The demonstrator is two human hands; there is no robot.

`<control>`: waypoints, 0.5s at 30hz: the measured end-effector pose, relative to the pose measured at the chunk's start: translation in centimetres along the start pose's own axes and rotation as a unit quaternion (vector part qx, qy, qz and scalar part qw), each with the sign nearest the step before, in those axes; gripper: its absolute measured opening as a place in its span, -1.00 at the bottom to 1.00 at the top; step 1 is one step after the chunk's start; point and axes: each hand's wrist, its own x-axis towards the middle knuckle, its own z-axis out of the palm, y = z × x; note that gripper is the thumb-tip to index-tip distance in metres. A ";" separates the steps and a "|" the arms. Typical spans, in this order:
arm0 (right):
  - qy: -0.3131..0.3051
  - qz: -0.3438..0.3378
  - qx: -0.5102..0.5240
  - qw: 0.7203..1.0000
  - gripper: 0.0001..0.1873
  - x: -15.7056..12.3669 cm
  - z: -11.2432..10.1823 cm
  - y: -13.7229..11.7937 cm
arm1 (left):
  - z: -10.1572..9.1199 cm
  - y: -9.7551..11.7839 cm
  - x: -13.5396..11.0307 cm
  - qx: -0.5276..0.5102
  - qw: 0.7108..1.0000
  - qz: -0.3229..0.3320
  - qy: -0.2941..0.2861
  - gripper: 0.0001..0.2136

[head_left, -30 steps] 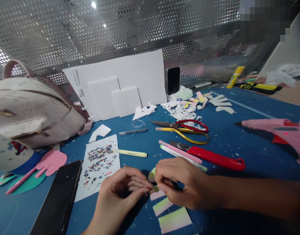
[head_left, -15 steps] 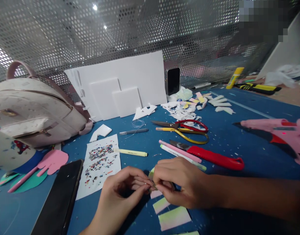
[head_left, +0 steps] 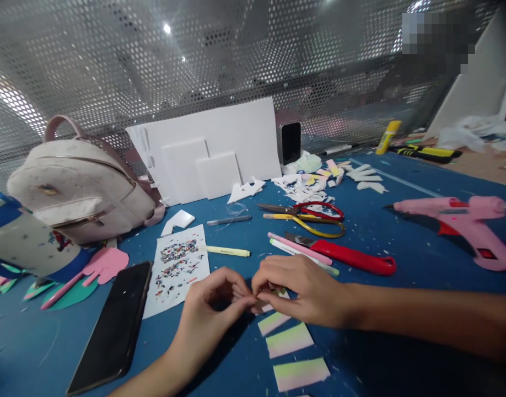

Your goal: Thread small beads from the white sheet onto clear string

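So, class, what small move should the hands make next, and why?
Perhaps ease the left hand slightly away from the right hand to check: their fingertips crowd together beside the green-and-pink strips, so anything pinched there is hidden.

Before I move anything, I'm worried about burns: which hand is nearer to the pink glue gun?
Right. The right hand is to the left of the pink glue gun and closer to the wearer; the left hand is farther left, past the right hand.
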 end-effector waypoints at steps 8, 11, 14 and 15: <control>0.031 -0.027 -0.064 0.997 -0.92 0.5 -0.5 -0.5 | 0.1 0.4 0.0 0.016 1.000 -0.001 -0.023 -0.97; 0.049 0.005 -0.096 0.994 -0.93 0.8 -1.4 -0.5 | -0.1 0.3 0.1 0.100 0.993 0.057 -0.030 -0.90; 0.090 0.035 -0.100 0.990 -0.93 1.1 -2.4 0.0 | -0.2 0.3 -0.2 0.163 0.976 0.139 -0.043 -0.83; 0.105 0.052 -0.104 0.988 -0.93 1.3 -2.6 0.3 | -0.3 0.2 -0.3 0.167 0.972 0.158 -0.055 -0.82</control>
